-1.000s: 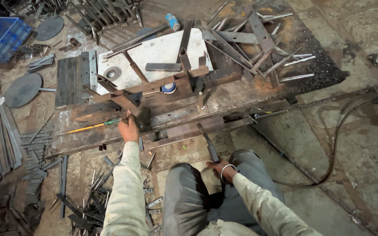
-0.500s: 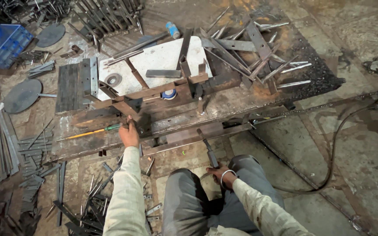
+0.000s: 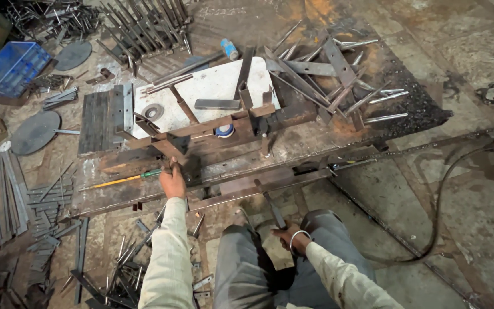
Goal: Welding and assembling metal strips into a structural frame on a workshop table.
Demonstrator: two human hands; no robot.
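Observation:
My left hand reaches forward and grips a short rusty steel piece at the left end of a welded frame on the low steel work plate. A yellow rod with a green end lies just left of that hand. My right hand, with a metal bangle on the wrist, rests near my knee and holds the handle of a hammer-like tool whose head points at a long flat bar. My grey trouser legs fill the bottom of the view.
A white board with a grinding disc lies behind the frame. Loose angle pieces pile at the right, steel strips at the left, a blue crate top left. A black cable curves across the floor at right.
The view has shifted slightly. My left hand stays on the steel piece at the frame; my right hand stays on the tool by my knee.

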